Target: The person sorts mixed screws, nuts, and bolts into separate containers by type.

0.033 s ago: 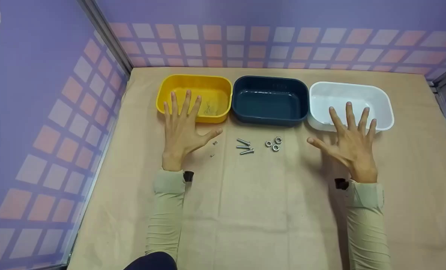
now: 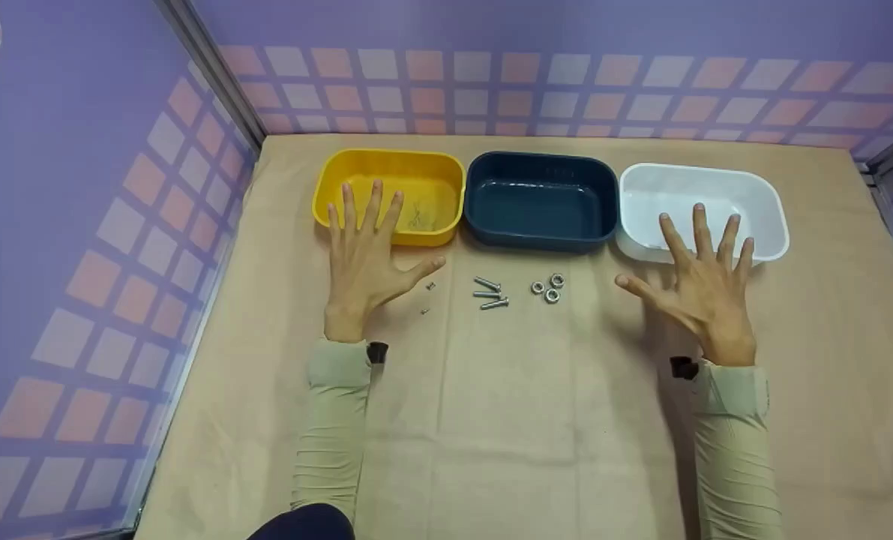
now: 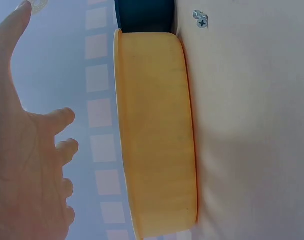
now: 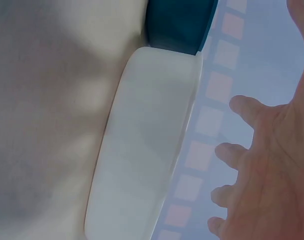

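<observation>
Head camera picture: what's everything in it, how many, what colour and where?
Left tub: 1, yellow, back row.
Middle tub: 1, dark blue, back row.
Right tub: 1, white, back row.
Thin bits: can't count, grey, in the left tub.
Bolts: 3, silver, before middle tub.
Nuts: 3, silver, right of bolts.
Tiny screws: at least 2, silver, left of bolts.
Cloth: 1, beige, under tubs.
Walls: 3, mostly purple, left, back, right.
Metal posts: 2, grey, back corners.
Black pieces: 2, black, at wrists.
Dark shape: 1, navy, bottom edge.
Sleeves: 2, pale green, on arms.
Left hand: 1, bare, near left tub.
Right hand: 1, bare, near right tub.
</observation>
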{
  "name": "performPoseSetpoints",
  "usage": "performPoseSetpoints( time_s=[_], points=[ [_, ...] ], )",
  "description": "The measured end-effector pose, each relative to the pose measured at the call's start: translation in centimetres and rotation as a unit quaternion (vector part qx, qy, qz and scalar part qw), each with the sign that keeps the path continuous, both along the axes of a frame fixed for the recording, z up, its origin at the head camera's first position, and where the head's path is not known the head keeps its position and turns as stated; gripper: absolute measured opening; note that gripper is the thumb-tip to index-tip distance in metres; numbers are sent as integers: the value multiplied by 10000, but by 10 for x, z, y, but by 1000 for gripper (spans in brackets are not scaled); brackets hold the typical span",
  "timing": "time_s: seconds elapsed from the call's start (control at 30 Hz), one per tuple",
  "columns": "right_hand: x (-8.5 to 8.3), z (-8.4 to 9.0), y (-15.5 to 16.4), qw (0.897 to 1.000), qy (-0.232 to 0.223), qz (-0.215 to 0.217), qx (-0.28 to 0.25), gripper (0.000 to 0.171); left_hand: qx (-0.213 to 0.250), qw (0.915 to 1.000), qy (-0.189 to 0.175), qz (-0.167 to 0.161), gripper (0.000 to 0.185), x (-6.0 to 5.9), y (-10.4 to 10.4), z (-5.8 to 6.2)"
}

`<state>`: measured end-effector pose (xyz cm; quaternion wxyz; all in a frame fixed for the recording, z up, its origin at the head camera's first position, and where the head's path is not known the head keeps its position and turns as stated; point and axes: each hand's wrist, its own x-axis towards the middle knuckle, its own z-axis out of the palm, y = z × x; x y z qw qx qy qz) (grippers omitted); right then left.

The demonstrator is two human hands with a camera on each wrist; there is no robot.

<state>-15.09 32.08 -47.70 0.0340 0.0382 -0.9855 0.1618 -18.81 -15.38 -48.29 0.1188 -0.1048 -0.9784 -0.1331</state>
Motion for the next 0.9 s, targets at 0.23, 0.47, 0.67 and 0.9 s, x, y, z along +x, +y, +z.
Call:
performPoseSetpoints(
  time_s=[0.23, 0.47, 0.67, 0.9],
  points=[
    [-2, 2, -4, 10000, 55, 55, -3, 111, 66, 9999, -114, -5, 117, 3, -3, 1],
    [-2, 1, -9, 9993, 252, 106, -270, 110, 109, 9998, -92, 150, 118, 2, -7, 3],
    [2, 0, -24, 9943, 774, 301, -671, 104, 207, 9990, -282, 281, 111, 1, -12, 0],
    [-4, -1, -65, 9730, 1606, 1105, -1236, 85, 393, 9979, -455, 243, 98, -9, -29, -8]
  ],
)
